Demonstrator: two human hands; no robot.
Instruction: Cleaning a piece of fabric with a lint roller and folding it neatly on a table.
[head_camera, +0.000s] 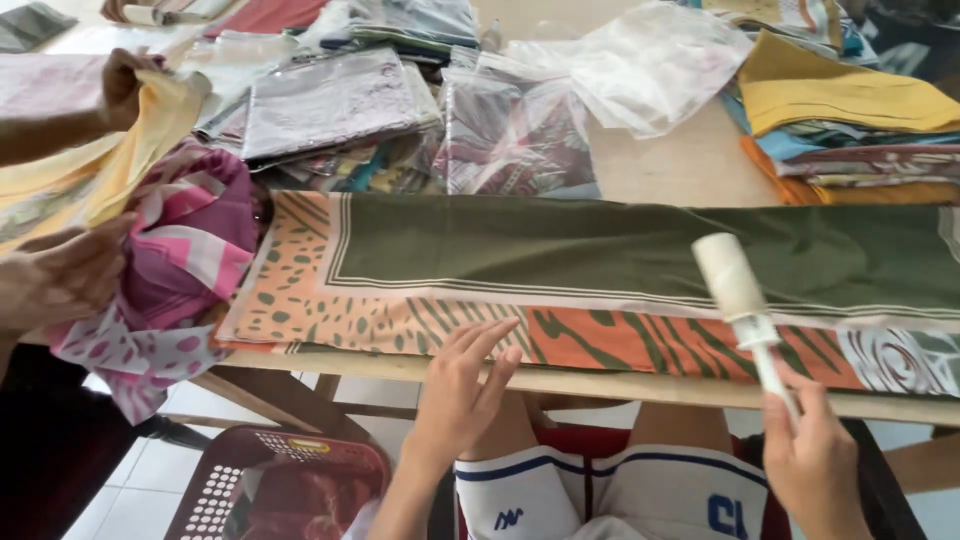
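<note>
Head view, looking down at a wooden table (690, 160). A long folded scarf (600, 270), olive green with an orange, peach and white animal-print border, lies flat across the table edge from 9 to 3 o'clock.

Right hand (815, 465), at 4 o'clock: fingers closed around the white handle of a lint roller (742, 300). The roller head points toward 11 o'clock and rests on or just above the olive band; contact cannot be told.

Left hand (455, 400), at 6 o'clock: fingers apart and extended, holding nothing, fingertips touching the scarf's striped border at the table edge.

At 9 o'clock, another person's hands (65, 275) handle a pink and white patterned cloth (185, 260) just beside the scarf's end; their upper hand grips yellow fabric (130, 150).

Toward 12 o'clock: bagged cloths in clear plastic bags (515, 130). At 2 o'clock: a stack of folded fabrics (850, 110). At 7 o'clock, below the table: a perforated maroon basket (270, 485).

Risks, as judged:
- The sticky roller could lift or bunch the thin cloth, since only fingertips pin it.
- The scarf sits at the table edge; a pull could slide it off.
- The pink cloth could crowd or overlap the scarf's left end.
</note>
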